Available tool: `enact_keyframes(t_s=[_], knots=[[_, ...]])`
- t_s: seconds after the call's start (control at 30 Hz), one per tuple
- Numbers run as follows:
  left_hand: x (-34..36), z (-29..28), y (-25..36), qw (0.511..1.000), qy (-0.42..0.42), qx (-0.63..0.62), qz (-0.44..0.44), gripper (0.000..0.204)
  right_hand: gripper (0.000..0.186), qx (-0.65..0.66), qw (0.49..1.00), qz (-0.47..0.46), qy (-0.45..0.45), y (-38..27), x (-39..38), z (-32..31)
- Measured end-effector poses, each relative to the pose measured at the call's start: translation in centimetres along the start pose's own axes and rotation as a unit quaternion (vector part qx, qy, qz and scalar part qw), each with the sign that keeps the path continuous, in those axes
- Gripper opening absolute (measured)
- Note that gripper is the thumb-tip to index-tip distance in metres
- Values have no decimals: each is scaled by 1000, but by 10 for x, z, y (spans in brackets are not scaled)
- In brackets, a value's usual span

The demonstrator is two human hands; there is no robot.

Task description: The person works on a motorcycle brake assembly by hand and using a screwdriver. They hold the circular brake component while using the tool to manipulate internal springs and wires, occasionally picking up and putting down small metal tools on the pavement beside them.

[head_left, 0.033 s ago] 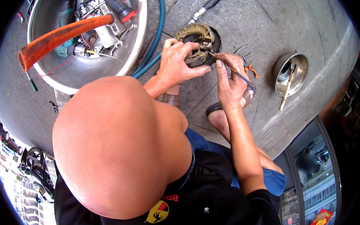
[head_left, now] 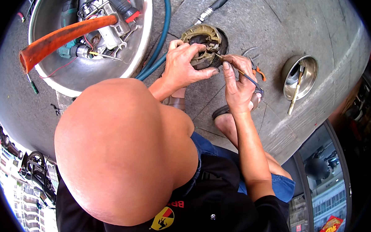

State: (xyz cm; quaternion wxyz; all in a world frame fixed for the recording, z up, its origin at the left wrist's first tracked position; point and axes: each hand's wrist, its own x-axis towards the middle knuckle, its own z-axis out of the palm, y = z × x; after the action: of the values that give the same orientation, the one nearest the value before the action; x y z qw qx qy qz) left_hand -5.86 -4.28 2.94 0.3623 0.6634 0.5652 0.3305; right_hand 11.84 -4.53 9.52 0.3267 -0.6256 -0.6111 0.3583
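In front of me is a round drum brake assembly (head_left: 198, 31) with worn, tan curved shoes and a dark centre. My left hand (head_left: 182, 65) is closed round its near left side, the fingers reaching into the ring and the thumb along its lower edge. At its right side, my right hand (head_left: 240, 81) pinches a thin dark cable (head_left: 247, 77) between thumb and fingers. The cable's metal tip meets the brake near its middle right; whether it is hooked in there is too small to tell. Behind the right fingers, orange-handled pliers (head_left: 260, 73) lie on the paving.
On the left a large metal basin (head_left: 131, 67) holds a drill, wrenches and a hammer with an orange handle (head_left: 63, 38). A blue hose (head_left: 164, 26) runs beside it. A metal bowl (head_left: 286, 77) with a brush (head_left: 296, 90) stands right. My sandalled foot (head_left: 255, 98) is beneath my right hand.
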Motion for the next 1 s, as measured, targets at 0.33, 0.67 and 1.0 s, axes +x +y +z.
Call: enact_keyframes(t_s=[0.33,0.67,1.0], knots=[[1,0,1,1000,7,-3,9,63,12,65,995,72,6,9,-5,2],[0,0,0,1000,13,2,15,63,11,13,999,27,-29,2,1,0],[-1,0,1,1000,11,-1,7,61,16,105,988,110,-14,0,1,-7]])
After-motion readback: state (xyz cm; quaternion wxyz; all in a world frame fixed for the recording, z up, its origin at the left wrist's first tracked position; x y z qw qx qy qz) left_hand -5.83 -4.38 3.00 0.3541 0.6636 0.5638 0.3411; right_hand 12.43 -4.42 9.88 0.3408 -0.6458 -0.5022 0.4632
